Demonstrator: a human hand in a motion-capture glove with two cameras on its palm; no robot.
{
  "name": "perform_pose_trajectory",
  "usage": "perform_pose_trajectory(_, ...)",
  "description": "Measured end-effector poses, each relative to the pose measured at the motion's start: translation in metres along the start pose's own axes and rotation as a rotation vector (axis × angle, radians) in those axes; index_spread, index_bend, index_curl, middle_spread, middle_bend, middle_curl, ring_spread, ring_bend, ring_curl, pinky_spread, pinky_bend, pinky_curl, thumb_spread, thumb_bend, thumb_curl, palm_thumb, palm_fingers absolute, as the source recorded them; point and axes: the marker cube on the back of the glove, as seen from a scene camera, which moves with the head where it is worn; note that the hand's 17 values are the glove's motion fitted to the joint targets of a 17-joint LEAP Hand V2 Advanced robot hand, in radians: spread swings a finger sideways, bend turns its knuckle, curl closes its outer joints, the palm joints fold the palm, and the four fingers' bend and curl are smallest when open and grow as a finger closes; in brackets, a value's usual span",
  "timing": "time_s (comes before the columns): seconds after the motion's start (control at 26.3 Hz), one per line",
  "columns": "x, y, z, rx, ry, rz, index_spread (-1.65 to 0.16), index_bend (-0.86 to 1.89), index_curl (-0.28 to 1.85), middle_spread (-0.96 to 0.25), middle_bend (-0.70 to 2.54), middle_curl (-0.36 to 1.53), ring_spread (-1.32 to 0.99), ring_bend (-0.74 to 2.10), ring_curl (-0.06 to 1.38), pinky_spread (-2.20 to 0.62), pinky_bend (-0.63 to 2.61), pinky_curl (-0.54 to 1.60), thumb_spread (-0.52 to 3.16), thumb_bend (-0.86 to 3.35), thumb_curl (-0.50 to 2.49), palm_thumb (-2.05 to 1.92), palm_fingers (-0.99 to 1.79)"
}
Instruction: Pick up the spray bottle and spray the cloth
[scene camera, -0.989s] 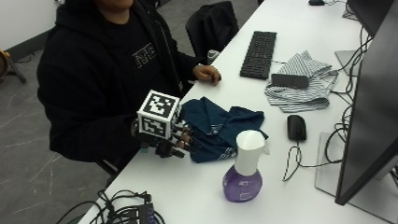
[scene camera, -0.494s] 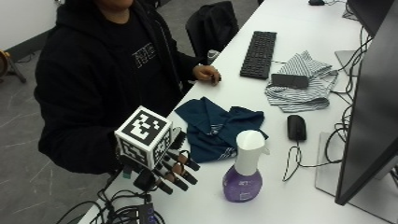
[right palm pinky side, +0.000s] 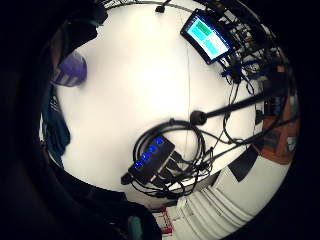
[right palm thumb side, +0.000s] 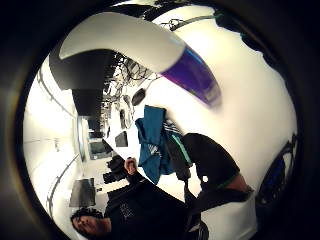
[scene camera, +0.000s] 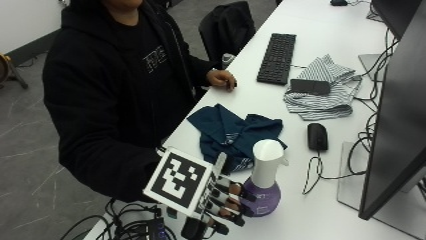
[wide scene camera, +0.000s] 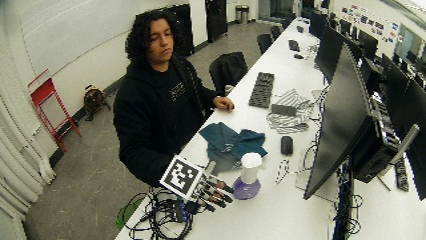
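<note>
Evenly and brightly lit from overhead. Washed to near-white glare across the surface around the spray bottle. Only soft, faint shadows beneath the bottle and beside the cloth. Strongly curved at the rims in both palm views, with dark surrounds. Smeared and out of focus on the bottle close to the palm.

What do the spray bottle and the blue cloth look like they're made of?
Spray bottle: looks like plastic, with a glossy translucent purple body and an opaque white spray head. Blue cloth: a soft matte fabric, crumpled in folds on the table; the weave can't be made out.
</note>
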Motion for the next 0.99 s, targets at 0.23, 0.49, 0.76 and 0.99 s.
perform_pose_trajectory(0.23,-0.017,-0.043,-0.001,0.040,-0.253,-0.081,-0.36,0.08,0.18,-0.07,0.28,0.33,-0.13,0.54,0.31,0.13,0.44,0.31,1.07,-0.02,0.27,0.54,0.53)
perform_pose_trajectory(0.49,-0.030,-0.068,0.017,0.091,-0.554,-0.139,-0.36,0.18,0.22,-0.12,0.30,0.35,-0.16,0.53,0.32,0.09,0.38,0.31,1.01,0.00,0.31,0.62,0.67)
perform_pose_trajectory(0.76,-0.049,-0.105,0.024,0.285,-0.742,-0.170,-0.35,0.22,0.28,-0.17,0.33,0.38,-0.20,0.50,0.32,0.04,0.26,0.29,0.94,0.00,0.36,0.73,0.89)
perform_pose_trajectory(0.99,-0.045,-0.102,0.030,0.315,-0.863,-0.216,-0.33,0.20,0.32,-0.20,0.30,0.38,-0.24,0.50,0.33,-0.06,0.24,0.30,0.78,0.03,0.44,0.88,1.12)
